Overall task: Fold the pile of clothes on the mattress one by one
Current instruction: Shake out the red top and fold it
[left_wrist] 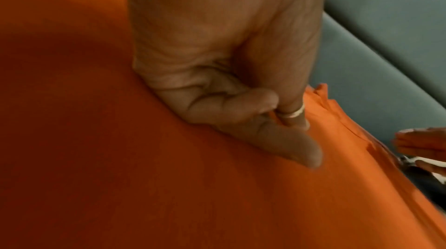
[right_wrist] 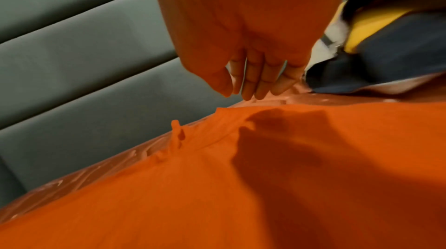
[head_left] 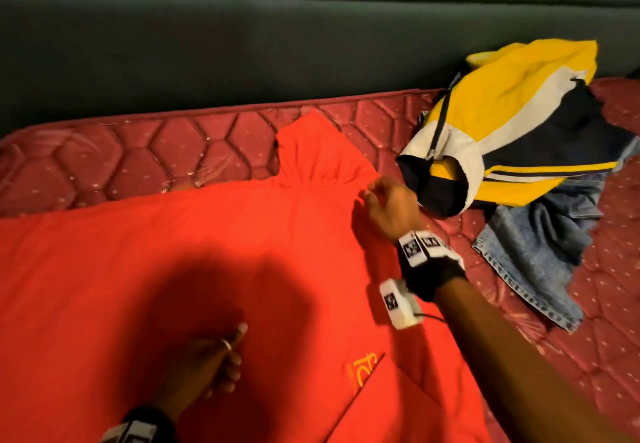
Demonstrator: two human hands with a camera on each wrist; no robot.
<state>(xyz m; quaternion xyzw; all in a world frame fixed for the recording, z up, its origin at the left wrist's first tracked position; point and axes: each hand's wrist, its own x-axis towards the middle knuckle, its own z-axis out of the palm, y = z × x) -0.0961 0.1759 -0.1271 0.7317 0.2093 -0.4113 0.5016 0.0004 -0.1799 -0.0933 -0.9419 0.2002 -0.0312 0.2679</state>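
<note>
Kneeling at the quilted red mattress [head_left: 145, 151] by a grey padded wall [head_left: 207, 44], your right hand [head_left: 388, 207] hangs relaxed over the orange garment [head_left: 173, 252], your left hand [head_left: 214, 363] curled on it, grip unclear.

A bedroom at home: a quilted maroon mattress [head_left: 145, 151] against a padded grey headboard [head_left: 242, 44], with clothes [head_left: 519, 151] heaped far right.

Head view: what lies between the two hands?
Only red hoodie fabric, spread flat on the mattress. Nothing else sits between the left hand and the right hand; the head view shows it.
</note>
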